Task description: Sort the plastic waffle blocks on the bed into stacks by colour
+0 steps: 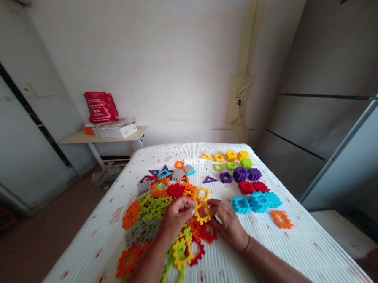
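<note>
A yellow square frame tile with notched edges is held up between my two hands. My left hand pinches its left side between thumb and fingers. My right hand has its fingertips closed on the right edge. Below and to the left spreads a mixed pile of notched plastic tiles, with lime-green tiles, grey tiles and orange tiles. Another yellow frame tile lies on the pile nearer to me. A further yellow frame sits just beyond my hands.
On the right stand colour groups: yellow stacks, purple stacks, red tiles, blue stacks and one orange frame. The white ribbed cover lies under everything. A side table holds a red bag.
</note>
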Motion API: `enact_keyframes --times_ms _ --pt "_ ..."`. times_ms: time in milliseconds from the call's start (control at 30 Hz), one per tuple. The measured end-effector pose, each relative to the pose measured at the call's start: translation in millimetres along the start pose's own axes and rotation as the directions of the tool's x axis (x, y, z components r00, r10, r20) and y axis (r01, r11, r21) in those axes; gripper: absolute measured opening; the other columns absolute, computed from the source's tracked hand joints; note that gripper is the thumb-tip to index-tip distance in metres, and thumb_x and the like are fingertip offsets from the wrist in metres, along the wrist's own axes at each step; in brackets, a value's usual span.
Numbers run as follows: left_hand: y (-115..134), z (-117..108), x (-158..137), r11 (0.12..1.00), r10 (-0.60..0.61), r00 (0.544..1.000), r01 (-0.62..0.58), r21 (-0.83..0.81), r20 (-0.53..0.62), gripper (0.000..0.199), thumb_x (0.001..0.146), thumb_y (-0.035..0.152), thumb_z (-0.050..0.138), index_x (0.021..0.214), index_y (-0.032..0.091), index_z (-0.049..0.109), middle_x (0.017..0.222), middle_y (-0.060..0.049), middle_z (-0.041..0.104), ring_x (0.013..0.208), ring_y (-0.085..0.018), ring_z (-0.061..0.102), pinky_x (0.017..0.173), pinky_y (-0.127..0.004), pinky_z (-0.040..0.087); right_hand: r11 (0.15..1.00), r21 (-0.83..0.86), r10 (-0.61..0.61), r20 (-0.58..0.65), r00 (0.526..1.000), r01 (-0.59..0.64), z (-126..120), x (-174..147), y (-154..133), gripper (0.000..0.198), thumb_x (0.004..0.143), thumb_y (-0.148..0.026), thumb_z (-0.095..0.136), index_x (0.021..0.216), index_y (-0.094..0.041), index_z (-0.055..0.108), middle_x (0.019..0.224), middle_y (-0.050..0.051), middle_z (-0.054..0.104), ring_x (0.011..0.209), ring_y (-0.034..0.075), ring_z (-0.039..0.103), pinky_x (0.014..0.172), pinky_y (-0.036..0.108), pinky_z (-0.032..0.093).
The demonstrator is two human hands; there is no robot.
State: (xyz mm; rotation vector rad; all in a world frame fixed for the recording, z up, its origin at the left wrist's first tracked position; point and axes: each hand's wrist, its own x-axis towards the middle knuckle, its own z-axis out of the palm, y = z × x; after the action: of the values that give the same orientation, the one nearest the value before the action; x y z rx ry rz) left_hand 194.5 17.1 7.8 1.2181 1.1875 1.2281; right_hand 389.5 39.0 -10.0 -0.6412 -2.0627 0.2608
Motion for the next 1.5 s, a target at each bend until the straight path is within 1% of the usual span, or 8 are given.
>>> enact_keyframes --times_ms 233,400,567,867,1033,1267,1400,1500 --pt "5.9 2.2 -0.6 1.0 0.026 0.998 -0.026 -0.004 -0.061 0.015 0.065 0.025 0.063 0.071 0.017 0.053 0.054 0.006 0.052 0.048 -0.008 0.045 0.049 -0.02 0.036 0.999 0.048 -0.001 0.092 0.996 -0.003 1.2 -3.1 1.2 0.011 0.086 -0.013 0.047 0.093 -0.02 0.051 0.112 0.011 0.058 0.101 0.018 0.059 0.083 0.031 0.05" --pt "5.5 1.8 -0.2 0.998 0.052 0.994 -0.049 0.031 -0.1 0.014 0.064 0.023 0.062 0.07 0.018 0.051 0.056 0.006 0.051 0.049 -0.008 0.044 0.049 -0.019 0.035 0.999 0.053 -0.014 0.196 0.981 0.004 -5.5 0.6 -4.5 0.027 0.084 -0.028 0.057 0.108 -0.019 0.051 0.119 0.013 0.055 0.111 0.022 0.053 0.09 0.037 0.047" --pt "6.1 4.0 -2.2 0.997 0.051 0.998 -0.049 0.061 -0.042 0.015 0.064 0.02 0.061 0.075 0.018 0.051 0.06 0.005 0.057 0.052 -0.008 0.047 0.051 -0.019 0.035 0.999 0.0 -0.042 0.189 0.981 0.043 -7.0 3.4 -4.2 0.045 0.084 -0.038 0.057 0.123 -0.018 0.046 0.121 0.015 0.056 0.112 0.024 0.052 0.091 0.04 0.046" --pt "6.3 7.1 -3.9 0.995 0.035 0.999 -0.036 0.09 0.014 0.016 0.067 0.019 0.059 0.079 0.018 0.049 0.062 0.005 0.057 0.051 -0.007 0.045 0.05 -0.019 0.033 0.98 -0.148 -0.099 0.23 0.968 0.136 -4.4 3.9 -5.6 0.054 0.083 -0.035 0.059 0.131 -0.016 0.042 0.118 0.014 0.058 0.104 0.025 0.053 0.085 0.041 0.043" --pt "3.6 8.8 -3.2 0.991 0.068 0.998 -0.066 0.112 -0.013 0.013 0.067 0.018 0.058 0.078 0.018 0.05 0.06 0.006 0.056 0.052 -0.008 0.046 0.05 -0.019 0.033 0.956 -0.276 -0.026 0.259 0.966 0.1 -3.0 6.7 -15.8 0.054 0.079 -0.027 0.062 0.13 -0.016 0.046 0.122 0.013 0.058 0.101 0.027 0.052 0.082 0.043 0.04" --pt "4.5 11.4 -2.5 0.988 0.121 0.99 -0.114 0.107 -0.066 0.013 0.066 0.016 0.058 0.077 0.019 0.052 0.063 0.004 0.058 0.056 -0.009 0.052 0.054 -0.019 0.037 0.949 -0.289 0.218 0.314 0.924 -0.125 -4.3 16.8 -33.4 0.058 0.069 -0.025 0.072 0.123 -0.017 0.053 0.118 0.01 0.06 0.098 0.026 0.052 0.083 0.041 0.043" --pt "7.3 12.6 -4.2 0.989 0.126 0.987 -0.117 0.093 -0.096 0.013 0.068 0.019 0.06 0.079 0.019 0.054 0.064 0.003 0.06 0.057 -0.01 0.053 0.054 -0.02 0.039 0.955 -0.27 0.215 0.341 0.915 -0.124 -5.8 24.7 -34.5 0.056 0.068 -0.015 0.068 0.122 -0.015 0.053 0.116 0.01 0.06 0.101 0.024 0.052 0.086 0.038 0.045" --pt "10.2 10.0 -5.6 0.989 0.14 0.978 -0.131 0.062 -0.155 0.02 0.069 0.026 0.062 0.086 0.018 0.056 0.07 0.001 0.063 0.063 -0.013 0.058 0.06 -0.022 0.045 0.963 -0.261 0.173 0.397 0.901 -0.069 -15.7 47.2 -15.4 0.056 0.067 -0.014 0.069 0.121 -0.017 0.053 0.115 0.01 0.06 0.104 0.023 0.054 0.089 0.035 0.046"
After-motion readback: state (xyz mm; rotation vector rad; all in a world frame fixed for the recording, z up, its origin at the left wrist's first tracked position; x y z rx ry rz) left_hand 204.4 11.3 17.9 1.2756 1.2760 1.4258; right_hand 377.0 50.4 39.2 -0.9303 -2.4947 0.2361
